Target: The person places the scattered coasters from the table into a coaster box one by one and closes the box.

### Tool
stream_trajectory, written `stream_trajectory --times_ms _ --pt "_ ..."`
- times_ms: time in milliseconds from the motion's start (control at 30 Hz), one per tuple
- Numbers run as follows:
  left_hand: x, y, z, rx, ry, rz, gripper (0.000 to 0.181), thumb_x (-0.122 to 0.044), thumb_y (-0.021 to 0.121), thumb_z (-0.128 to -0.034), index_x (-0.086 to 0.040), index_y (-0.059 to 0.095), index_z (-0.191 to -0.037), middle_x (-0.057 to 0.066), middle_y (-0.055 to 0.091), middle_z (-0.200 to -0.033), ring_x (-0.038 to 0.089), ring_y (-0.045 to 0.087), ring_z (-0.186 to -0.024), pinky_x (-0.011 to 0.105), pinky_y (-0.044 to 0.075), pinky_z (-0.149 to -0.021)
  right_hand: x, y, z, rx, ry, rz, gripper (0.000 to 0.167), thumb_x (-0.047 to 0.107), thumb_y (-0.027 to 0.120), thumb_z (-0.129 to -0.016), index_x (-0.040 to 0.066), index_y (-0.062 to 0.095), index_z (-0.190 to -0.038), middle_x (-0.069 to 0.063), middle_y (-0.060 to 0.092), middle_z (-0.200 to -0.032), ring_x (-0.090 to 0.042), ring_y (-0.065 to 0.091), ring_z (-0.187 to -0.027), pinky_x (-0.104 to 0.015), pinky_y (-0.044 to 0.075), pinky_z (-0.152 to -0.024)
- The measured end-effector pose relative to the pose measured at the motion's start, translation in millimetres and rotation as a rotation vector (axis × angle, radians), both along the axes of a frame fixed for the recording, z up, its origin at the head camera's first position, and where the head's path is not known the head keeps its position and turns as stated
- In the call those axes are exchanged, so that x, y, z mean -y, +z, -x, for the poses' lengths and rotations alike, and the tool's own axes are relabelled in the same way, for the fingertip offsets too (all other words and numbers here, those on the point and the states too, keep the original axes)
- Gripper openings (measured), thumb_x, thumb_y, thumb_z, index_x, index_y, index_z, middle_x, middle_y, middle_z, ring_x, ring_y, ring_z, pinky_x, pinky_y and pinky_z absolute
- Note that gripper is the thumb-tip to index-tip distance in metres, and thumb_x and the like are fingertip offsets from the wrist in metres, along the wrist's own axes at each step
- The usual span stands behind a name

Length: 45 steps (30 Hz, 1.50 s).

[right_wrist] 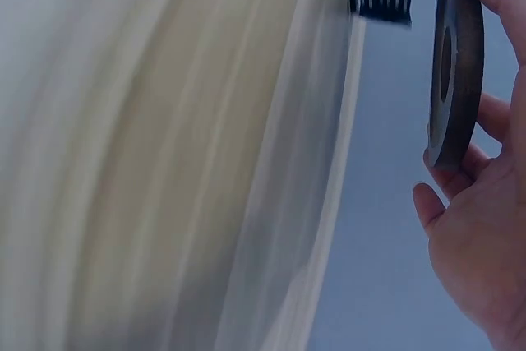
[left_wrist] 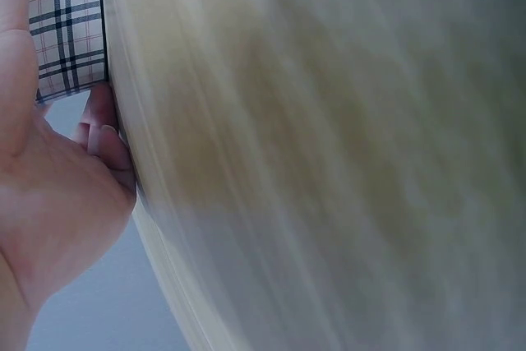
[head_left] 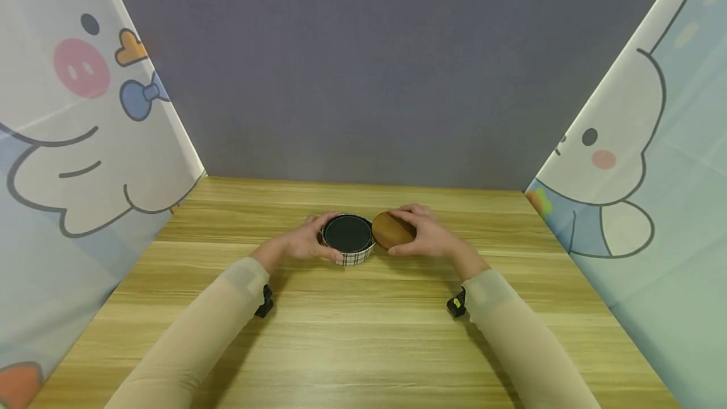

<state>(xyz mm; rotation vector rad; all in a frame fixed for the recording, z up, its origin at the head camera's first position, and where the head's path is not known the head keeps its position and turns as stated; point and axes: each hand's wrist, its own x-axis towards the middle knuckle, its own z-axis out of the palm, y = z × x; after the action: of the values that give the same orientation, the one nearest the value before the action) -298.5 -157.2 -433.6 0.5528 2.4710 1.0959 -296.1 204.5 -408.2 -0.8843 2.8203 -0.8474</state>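
Observation:
A round box [head_left: 354, 257] with a white-and-black plaid side and a flat black top stands on the table. My left hand [head_left: 303, 240] grips it from the left, thumb at its front and fingers behind. In the left wrist view the plaid side [left_wrist: 70, 30] shows beside the thumb. On the right, my right hand [head_left: 430, 237] holds a round brown wooden coaster [head_left: 390, 231] by its edge, tilted and close to the box's right side. The right wrist view shows the coaster [right_wrist: 460, 71] as a thick disc with a round mark on its face, pinched between thumb and fingers.
The wood-grain table [head_left: 363, 333] spreads around both hands. A grey panel [head_left: 363, 74] rises at its back edge. Cartoon-printed cloths [head_left: 613, 163] line the left and right sides. A small black device [head_left: 264, 302] sits at each wrist, below the sleeves.

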Motion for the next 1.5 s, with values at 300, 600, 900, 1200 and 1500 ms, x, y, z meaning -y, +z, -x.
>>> stream_trajectory --times_ms 300,600,900,1200,1500 --pt "-0.9 -0.3 0.3 -0.026 -0.004 0.031 0.123 -0.058 0.095 -0.0821 -0.034 0.02 -0.176 0.027 0.026 -0.167 0.048 0.044 -0.144 0.07 0.034 -0.123 36.7 -4.9 2.6 0.041 0.052 -0.038 0.1 0.059 0.087 -0.087 0.022 0.045 -0.17 -0.01 0.041 -0.17 -0.039 0.032 -0.158 -0.066 0.036 -0.122" --pt "0.2 -1.8 1.1 -0.051 -0.02 0.044 0.118 -0.058 0.093 -0.085 -0.035 0.021 -0.175 0.026 0.031 -0.162 0.047 0.042 -0.145 0.071 0.034 -0.121 62.6 -3.8 7.2 0.055 0.062 -0.063 0.097 0.063 0.084 -0.09 0.025 0.044 -0.17 -0.006 0.04 -0.174 -0.036 0.029 -0.162 -0.066 0.032 -0.126" --pt "-0.2 1.0 0.9 -0.041 -0.031 0.057 0.117 -0.062 0.09 -0.0859 -0.036 0.019 -0.175 0.026 0.027 -0.165 0.049 0.039 -0.148 0.073 0.036 -0.12 83.6 -5.3 9.7 0.04 0.11 -0.064 0.091 0.063 0.081 -0.094 0.027 0.046 -0.169 -0.005 0.039 -0.177 -0.033 0.031 -0.158 -0.065 0.032 -0.125" --pt "-2.4 2.3 -0.7 -0.026 -0.033 0.043 0.12 -0.062 0.091 -0.0849 -0.033 0.018 -0.176 0.025 0.026 -0.168 0.048 0.039 -0.148 0.071 0.037 -0.12 88.7 -6.7 7.3 0.054 0.103 -0.072 0.086 0.059 0.08 -0.097 0.03 0.045 -0.169 -0.001 0.032 -0.181 -0.031 0.031 -0.153 -0.064 0.031 -0.125" --pt "-1.6 1.9 -0.2 -0.018 -0.036 0.041 0.121 -0.062 0.09 -0.0853 -0.033 0.017 -0.177 0.026 0.023 -0.169 0.048 0.039 -0.147 0.07 0.038 -0.119 90.6 -2.4 6.3 0.126 0.087 -0.085 0.089 0.061 0.081 -0.096 0.033 0.041 -0.17 0.001 0.027 -0.183 -0.033 0.026 -0.158 -0.063 0.027 -0.124"
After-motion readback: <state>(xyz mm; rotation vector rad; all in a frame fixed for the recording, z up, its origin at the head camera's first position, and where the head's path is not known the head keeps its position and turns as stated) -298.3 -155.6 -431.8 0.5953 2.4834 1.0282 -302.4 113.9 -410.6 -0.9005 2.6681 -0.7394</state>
